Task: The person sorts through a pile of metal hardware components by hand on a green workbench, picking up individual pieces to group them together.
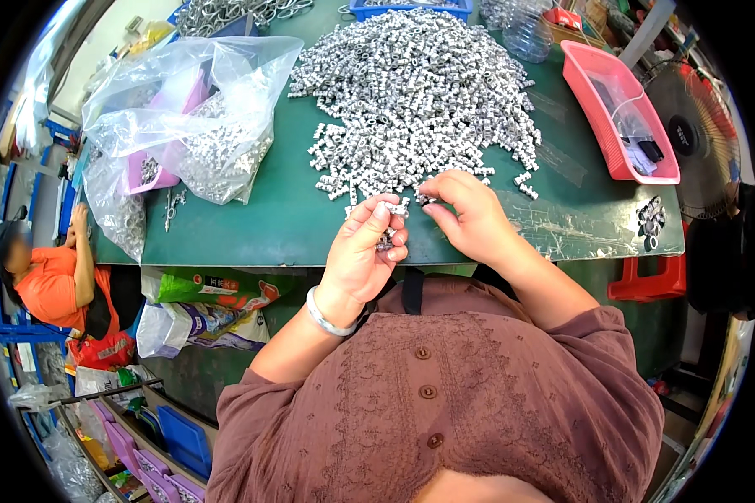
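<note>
My left hand [365,243] is closed round several small silver metal fittings [397,208], one of them pinched up between thumb and fingers. Close beside it on the right, my right hand [466,211] has thumb and forefinger together on a small dark piece too small to make out. Both hands are just above the near edge of the green table [268,230]. Beyond them spreads a large heap of the same silver fittings [415,92], its near fringe reaching my fingertips.
On the left lies a clear plastic bag [264,92] of small parts with a pink scoop [155,172]. A pink basket [591,109] stands at right, near a pile of black rings [651,216] and a fan [688,134]. A co-worker in orange [54,285] sits at far left.
</note>
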A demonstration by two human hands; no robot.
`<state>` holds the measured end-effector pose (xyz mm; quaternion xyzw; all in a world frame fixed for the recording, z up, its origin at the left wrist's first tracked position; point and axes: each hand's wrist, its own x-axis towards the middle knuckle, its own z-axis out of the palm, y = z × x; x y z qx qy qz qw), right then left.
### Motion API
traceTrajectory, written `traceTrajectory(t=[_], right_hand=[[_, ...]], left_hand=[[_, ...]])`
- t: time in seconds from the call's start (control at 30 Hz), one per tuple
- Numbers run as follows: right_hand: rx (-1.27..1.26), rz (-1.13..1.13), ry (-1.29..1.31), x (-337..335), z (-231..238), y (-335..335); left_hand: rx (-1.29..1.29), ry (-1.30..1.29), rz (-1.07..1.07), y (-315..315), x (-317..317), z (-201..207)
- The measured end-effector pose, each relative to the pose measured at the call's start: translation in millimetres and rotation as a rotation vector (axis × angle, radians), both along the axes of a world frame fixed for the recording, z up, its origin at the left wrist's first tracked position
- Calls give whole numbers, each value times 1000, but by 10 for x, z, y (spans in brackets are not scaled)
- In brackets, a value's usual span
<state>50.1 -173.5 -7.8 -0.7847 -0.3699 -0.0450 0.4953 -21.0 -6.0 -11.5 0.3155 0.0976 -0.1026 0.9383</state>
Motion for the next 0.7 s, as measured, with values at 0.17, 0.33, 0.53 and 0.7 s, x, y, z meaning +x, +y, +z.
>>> traceTrajectory(t=[0.17,0.33,0.53,0.7], right_hand=[[-330,-151,-320,8,-91,-58],[-406,-127,-307,40,-99,-85],[-347,-155,-250,39,-92,-92],[-403,-174,-267,70,-51,-57]], left_hand=[[-207,-7,-91,44,20,-47],[-324,10,-114,44,35,-49],[-325,50,-93,63,14,-54],[-254,96,-40,86,24,-37]])
